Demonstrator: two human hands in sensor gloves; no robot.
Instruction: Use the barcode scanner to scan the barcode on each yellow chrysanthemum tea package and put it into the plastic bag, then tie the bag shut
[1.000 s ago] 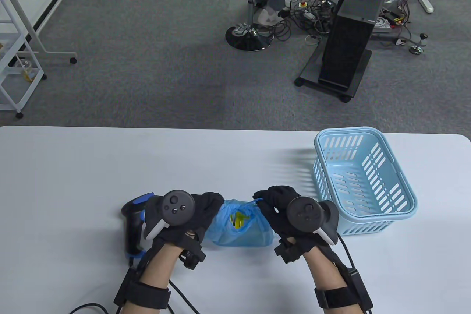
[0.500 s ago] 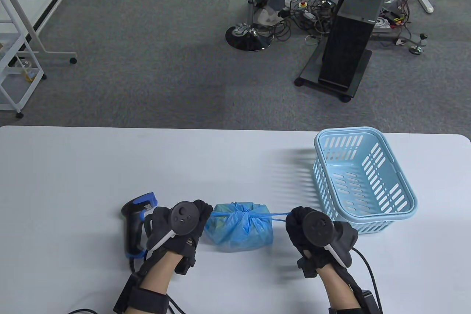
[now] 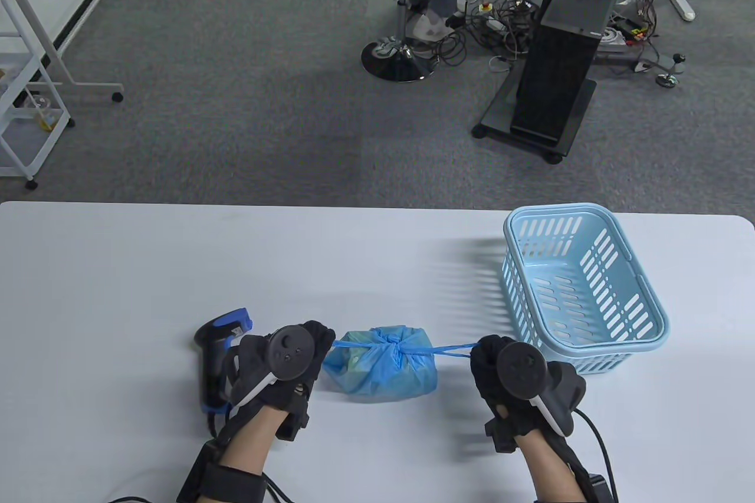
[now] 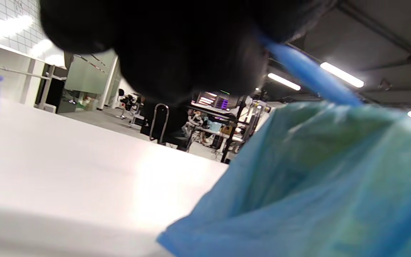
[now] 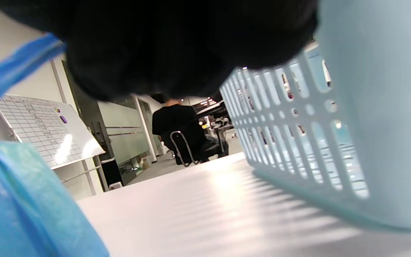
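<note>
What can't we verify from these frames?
- Tea packages: hidden inside the tied plastic bag; count unknowable, all views.
- Left hand and right hand fingertips on the bag handles: trackers cover them in table view; wrist views show a dark blur.
- Barcode scanner: partly behind the left hand.

gloved fingers [image 5: 177,46] top | blue bag [image 5: 20,203] left | basket [image 5: 351,125] right

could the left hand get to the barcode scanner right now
Probably not at once: the left hand lies right beside the scanner with nothing between them, but it grips a stretched handle of the blue bag and would have to let go first.
</note>
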